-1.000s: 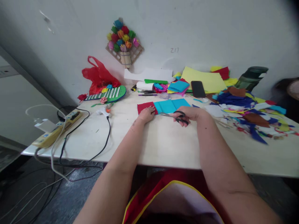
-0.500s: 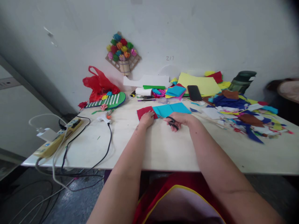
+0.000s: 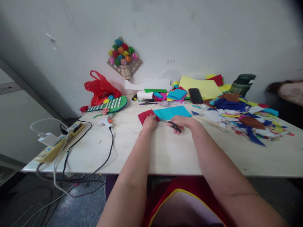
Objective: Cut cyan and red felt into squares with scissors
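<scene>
My left hand (image 3: 150,121) lies on a piece of red paper (image 3: 145,116), its fingers resting flat across the paper's right part. A longer strip of bright blue paper (image 3: 174,111) extends to the right from beside the red piece. Black-handled scissors (image 3: 175,126) are gripped in my right hand (image 3: 180,122), with the blades pointing left toward the papers' near edge by my left fingers. Whether the blade tips touch the paper is too small to tell. Part of the blue strip's near edge is hidden behind my right hand.
A glue gun (image 3: 105,122) and yellow power strip (image 3: 60,143) with cables lie left. Behind are pens (image 3: 148,101), a phone (image 3: 195,96) and yellow sheets (image 3: 200,85). Colourful scraps (image 3: 251,119) and a dark green bottle (image 3: 242,85) are at right; thin sticks (image 3: 210,122) lie nearer.
The scissors' handles have come closer together in my right hand. My left hand still rests on the red paper. The whole view has shifted slightly.
</scene>
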Motion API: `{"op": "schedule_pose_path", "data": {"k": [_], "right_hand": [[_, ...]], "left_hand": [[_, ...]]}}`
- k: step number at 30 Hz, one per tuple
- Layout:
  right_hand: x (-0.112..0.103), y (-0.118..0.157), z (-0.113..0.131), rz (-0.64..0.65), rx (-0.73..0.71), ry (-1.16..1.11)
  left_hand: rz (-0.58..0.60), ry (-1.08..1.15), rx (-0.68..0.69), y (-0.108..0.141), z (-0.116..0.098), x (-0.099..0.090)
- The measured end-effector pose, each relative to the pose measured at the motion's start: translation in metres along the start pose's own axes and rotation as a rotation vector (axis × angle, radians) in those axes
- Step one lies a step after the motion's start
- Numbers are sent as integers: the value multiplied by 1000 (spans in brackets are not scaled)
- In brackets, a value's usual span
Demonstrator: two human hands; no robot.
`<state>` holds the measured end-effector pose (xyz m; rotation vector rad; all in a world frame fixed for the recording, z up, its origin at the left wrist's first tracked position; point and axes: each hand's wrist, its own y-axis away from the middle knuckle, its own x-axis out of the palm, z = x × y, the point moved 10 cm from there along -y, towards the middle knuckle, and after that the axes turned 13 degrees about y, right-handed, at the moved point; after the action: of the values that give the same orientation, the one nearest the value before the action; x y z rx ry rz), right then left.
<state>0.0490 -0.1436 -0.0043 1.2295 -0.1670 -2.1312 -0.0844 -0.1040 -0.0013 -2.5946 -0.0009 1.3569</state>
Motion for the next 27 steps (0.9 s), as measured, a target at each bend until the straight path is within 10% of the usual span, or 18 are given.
{"op": "schedule_pose_path", "data": {"k": [27], "right_hand": [[-14,18,-3,-13,-35,65]], "left_hand": [[-14,-26,45,1,-2,-1]]}}
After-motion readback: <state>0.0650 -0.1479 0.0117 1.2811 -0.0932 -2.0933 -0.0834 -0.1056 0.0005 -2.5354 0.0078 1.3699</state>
